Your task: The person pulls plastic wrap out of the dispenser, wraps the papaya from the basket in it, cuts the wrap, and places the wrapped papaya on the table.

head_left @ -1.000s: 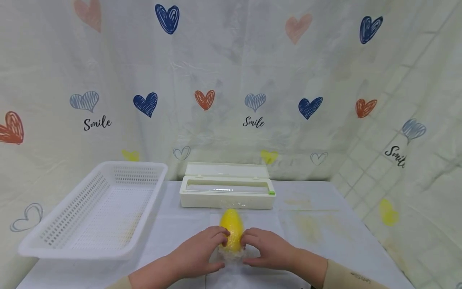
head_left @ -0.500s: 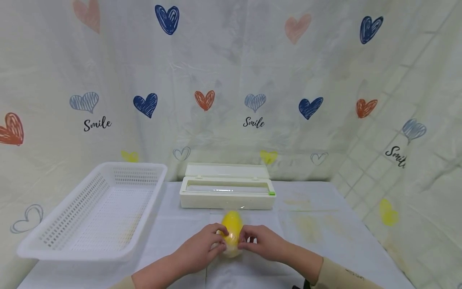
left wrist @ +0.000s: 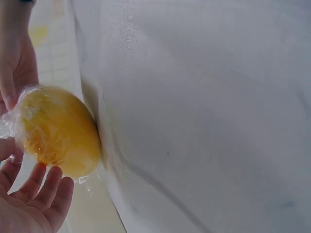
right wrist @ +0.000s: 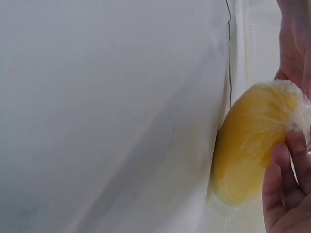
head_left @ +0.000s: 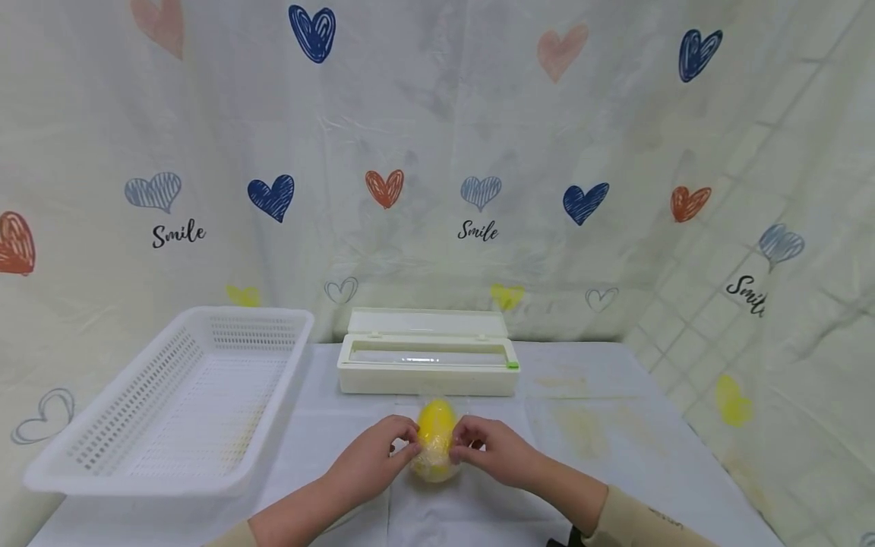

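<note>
Standing at left is a white basket (head_left: pixel 137 485), then come the left hand (head_left: pixel 372 460) pinching clear film (left wrist: pixel 15 121), an open-lidded white box (head_left: pixel 427 382) beyond the wrapped yellow fruit (head_left: pixel 436 420) at near centre, and the right hand (head_left: pixel 497 453) also pinching film.

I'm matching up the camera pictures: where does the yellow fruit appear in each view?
Head: the yellow fruit is low centre, between the left hand and right hand.
Left wrist: at the left side, a little below mid-height.
Right wrist: at the right side, a little below mid-height.
Shared landmark: the clear wrap crinkled at one end of it.
</note>
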{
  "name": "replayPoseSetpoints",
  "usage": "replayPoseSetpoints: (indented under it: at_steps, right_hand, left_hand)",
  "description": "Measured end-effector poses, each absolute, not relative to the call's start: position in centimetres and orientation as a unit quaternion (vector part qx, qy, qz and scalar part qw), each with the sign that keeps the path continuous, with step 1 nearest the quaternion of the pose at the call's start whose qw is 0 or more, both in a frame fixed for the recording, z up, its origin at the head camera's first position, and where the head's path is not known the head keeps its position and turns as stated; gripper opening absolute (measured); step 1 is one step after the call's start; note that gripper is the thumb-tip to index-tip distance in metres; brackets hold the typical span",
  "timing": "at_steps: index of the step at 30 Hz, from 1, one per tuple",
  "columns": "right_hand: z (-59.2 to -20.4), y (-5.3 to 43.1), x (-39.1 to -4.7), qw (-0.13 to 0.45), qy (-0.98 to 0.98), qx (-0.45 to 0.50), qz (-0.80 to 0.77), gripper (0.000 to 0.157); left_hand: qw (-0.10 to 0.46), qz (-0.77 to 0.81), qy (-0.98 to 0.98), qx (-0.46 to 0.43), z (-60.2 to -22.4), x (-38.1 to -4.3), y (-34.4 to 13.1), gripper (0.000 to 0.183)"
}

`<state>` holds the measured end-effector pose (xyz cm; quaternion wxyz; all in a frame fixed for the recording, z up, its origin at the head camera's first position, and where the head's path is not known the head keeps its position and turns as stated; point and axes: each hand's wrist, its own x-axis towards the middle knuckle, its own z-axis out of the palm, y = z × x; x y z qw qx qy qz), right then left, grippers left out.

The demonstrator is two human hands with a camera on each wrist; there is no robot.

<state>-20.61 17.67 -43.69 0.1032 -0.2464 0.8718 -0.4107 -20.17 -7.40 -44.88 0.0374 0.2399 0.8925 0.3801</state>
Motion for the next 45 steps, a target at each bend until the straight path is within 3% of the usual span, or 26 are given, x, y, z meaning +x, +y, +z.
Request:
replayPoseSetpoints:
  at_steps: [11, 19, 23, 29, 37, 45]
  right_hand:
    - [-44.0, 16.8, -20.4, 0.124, 0.832, -0.141, -0.522, 0.028]
    - [-43.9, 16.6, -21.0, 0.155, 0.824, -0.059, -0.541, 0.04]
    - [-43.8, 16.4, -21.1, 0.177, 0.821, -0.023, -0.543, 0.04]
    - [-43.7, 16.2, -21.1, 0.18, 0.821, -0.023, -0.541, 0.046]
    - [-43.7, 16.5, -21.0, 0.182, 0.825, -0.023, -0.535, 0.051]
    - [-44.1, 17.3, -20.6, 0.155, 0.821, -0.064, -0.545, 0.051]
  left_hand:
    - [0.057, 0.428, 0.875, 0.217, -45.5, -20.9, -7.0, 0.008]
    - [0.11, 0.507, 0.834, 0.187, -45.3, -22.0, -7.0, 0.028]
    - [0.11, 0.492, 0.84, 0.201, -45.3, -21.9, -6.9, 0.027]
    - [0.076, 0.422, 0.876, 0.222, -44.6, -21.0, -7.2, 0.033]
    - [0.074, 0.326, 0.904, 0.266, -44.1, -20.8, -6.9, 0.039]
    - [0.084, 0.383, 0.885, 0.251, -44.5, -21.2, -6.6, 0.036]
